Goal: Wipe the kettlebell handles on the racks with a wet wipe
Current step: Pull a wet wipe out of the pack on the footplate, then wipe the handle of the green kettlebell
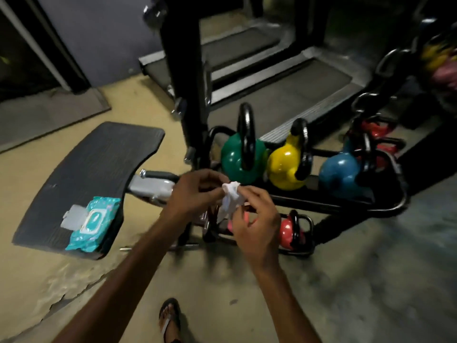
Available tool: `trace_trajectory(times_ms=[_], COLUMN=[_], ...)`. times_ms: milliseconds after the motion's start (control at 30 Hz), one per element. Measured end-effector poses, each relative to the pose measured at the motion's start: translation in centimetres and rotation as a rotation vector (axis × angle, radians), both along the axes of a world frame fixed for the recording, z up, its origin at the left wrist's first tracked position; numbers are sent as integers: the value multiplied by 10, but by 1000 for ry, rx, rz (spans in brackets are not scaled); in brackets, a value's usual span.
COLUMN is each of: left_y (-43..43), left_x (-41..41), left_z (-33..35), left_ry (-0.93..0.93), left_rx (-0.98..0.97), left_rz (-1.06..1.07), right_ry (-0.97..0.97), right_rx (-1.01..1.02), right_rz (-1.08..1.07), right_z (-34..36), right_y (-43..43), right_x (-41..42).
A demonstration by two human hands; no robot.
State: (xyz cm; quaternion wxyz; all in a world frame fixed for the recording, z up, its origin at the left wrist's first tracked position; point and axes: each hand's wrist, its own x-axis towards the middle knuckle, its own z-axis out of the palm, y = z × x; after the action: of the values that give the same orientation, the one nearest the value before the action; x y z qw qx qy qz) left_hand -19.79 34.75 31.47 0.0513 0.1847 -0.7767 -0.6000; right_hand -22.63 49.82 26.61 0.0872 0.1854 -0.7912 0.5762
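Note:
A crumpled white wet wipe (pixel 231 198) is pinched between my left hand (pixel 195 191) and my right hand (pixel 257 219), in front of the black kettlebell rack (pixel 346 206). On the rack's upper shelf stand a green kettlebell (pixel 235 159), a yellow kettlebell (pixel 284 167) and a blue kettlebell (pixel 338 174), each with a black handle. A red kettlebell (pixel 288 230) sits on the lower shelf, just right of my right hand. Both hands hover a little short of the green kettlebell.
A teal wet wipe pack (pixel 95 222) with its lid open lies on a dark curved bench pad (pixel 94 174) at the left. Treadmills (pixel 284 78) stand behind the rack. More kettlebells (pixel 378 129) sit on a second rack at the right. My sandalled foot (pixel 169 320) is below.

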Motion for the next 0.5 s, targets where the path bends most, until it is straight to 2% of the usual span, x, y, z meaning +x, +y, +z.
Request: trace_trajectory(times_ms=[133, 300, 400, 500], left_y=[39, 61, 54, 34], left_x=[-22, -49, -66, -86], left_z=[61, 107, 114, 98], left_ry=[-77, -107, -71, -52], left_rx=[187, 197, -6, -516], left_rz=[-36, -97, -94, -41], right_ry=[105, 153, 108, 74], right_rx=[91, -4, -55, -79], right_rz=[-7, -79, -83, -154], right_z=[36, 75, 88, 93], right_y=[51, 70, 64, 48], right_x=[-16, -55, -86, -123])
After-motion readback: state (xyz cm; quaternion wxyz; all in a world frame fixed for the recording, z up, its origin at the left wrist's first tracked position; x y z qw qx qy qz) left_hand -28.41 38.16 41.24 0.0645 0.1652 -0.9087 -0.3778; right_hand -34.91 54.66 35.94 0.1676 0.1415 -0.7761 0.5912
